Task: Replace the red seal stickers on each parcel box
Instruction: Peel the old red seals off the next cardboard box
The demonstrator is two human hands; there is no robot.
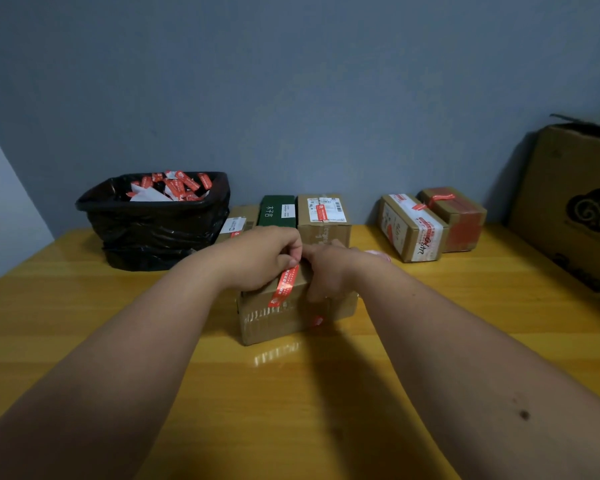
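Observation:
A brown parcel box (284,317) stands on the yellow wooden table (291,393) in front of me. A red seal sticker (284,285) runs from its top down over the front face. My left hand (260,258) pinches the sticker's upper end at the top edge. My right hand (329,271) rests on the box top beside it, fingers curled over the front edge, pressing the box. A smaller red scrap (317,320) shows low on the front right of the box.
A bin with a black bag (153,223) full of used red stickers stands back left. Three parcels (323,216) line the wall behind the hands, two more (413,226) at back right. A large carton (575,202) leans at the far right.

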